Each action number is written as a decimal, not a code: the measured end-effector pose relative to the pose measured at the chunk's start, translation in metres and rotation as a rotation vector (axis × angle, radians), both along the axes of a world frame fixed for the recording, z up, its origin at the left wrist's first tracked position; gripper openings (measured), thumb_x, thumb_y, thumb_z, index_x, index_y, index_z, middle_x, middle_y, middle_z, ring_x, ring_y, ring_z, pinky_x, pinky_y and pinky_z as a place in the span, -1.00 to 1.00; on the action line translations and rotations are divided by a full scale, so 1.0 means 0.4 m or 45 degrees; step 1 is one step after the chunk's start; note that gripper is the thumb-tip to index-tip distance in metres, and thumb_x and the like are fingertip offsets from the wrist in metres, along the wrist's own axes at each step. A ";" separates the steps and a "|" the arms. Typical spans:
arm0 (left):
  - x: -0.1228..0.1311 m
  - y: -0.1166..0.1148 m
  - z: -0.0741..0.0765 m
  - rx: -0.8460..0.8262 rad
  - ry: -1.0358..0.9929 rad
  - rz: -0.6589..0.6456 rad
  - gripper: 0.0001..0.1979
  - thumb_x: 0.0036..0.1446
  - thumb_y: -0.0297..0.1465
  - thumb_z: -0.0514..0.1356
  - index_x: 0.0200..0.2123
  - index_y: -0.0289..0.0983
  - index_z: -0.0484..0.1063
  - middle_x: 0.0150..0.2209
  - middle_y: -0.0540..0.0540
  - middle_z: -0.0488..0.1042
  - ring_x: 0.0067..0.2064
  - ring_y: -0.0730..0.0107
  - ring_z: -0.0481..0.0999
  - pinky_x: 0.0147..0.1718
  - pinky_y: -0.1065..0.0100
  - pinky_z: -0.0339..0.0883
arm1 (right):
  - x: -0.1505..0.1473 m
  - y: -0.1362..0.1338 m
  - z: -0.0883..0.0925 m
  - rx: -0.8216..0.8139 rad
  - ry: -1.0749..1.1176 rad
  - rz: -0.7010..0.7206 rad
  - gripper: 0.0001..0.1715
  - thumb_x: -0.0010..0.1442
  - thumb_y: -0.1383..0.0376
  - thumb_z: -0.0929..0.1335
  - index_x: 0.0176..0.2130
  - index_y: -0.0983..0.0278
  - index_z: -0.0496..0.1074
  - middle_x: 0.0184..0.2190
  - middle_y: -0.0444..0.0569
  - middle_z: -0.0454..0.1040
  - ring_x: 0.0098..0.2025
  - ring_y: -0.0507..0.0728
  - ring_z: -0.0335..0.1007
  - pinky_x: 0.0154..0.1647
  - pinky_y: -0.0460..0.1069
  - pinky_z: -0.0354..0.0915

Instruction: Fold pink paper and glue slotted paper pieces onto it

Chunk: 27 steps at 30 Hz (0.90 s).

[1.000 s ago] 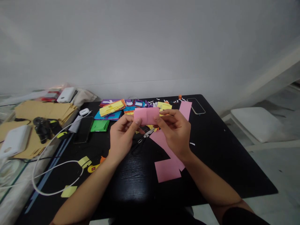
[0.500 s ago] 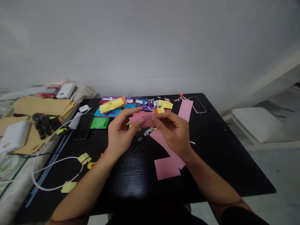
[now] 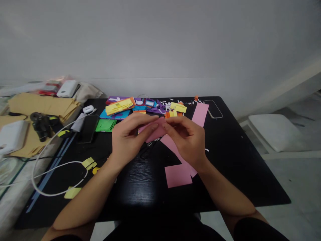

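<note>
Tilting is the change I catch first: the folded pink paper (image 3: 152, 133), face-on to me a second ago with a seam across it, now slants at the middle of the frame, and far less of it shows. The left hand (image 3: 126, 140) and the right hand (image 3: 192, 142) have drawn in on it, their thumbs now near each other. Each is closed to the paper's thickness, thumb on the near face, fingers curled round behind. I read this as a shift to closer work at the sheet's edge, though whether a crease is being pressed I can't tell. Much is lost to me from here: the seam is out of sight, the far fingertips are behind the paper, and the tool (image 3: 149, 144) lying on the black table (image 3: 238, 177) beyond the hands shows only in part. The right hand hides the stretch between the pink strip (image 3: 173, 147) beside it and the pink piece (image 3: 200, 114) to its upper right, so I can't say whether they join. Left of centre, the left forearm (image 3: 84, 197) cuts off a yellow object (image 3: 95, 170), and the white scraps (image 3: 167, 107) at upper middle are too small to sort out.
</note>
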<state>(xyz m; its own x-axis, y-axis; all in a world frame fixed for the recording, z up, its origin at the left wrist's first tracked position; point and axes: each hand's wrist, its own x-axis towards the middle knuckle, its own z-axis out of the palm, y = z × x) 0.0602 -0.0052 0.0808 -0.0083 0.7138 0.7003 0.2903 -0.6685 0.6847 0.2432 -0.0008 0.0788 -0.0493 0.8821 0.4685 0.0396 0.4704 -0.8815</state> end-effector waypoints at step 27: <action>0.017 -0.027 -0.010 -0.010 0.005 0.034 -0.75 0.31 -0.49 0.39 -0.04 -0.04 0.72 -0.16 0.00 0.75 -0.17 0.30 0.72 -0.17 0.23 0.62 | -0.009 -0.018 -0.005 0.101 0.065 -0.104 -0.83 0.30 0.36 0.53 -0.14 0.09 0.72 -0.21 -0.14 0.75 -0.18 0.14 0.71 -0.12 0.08 0.68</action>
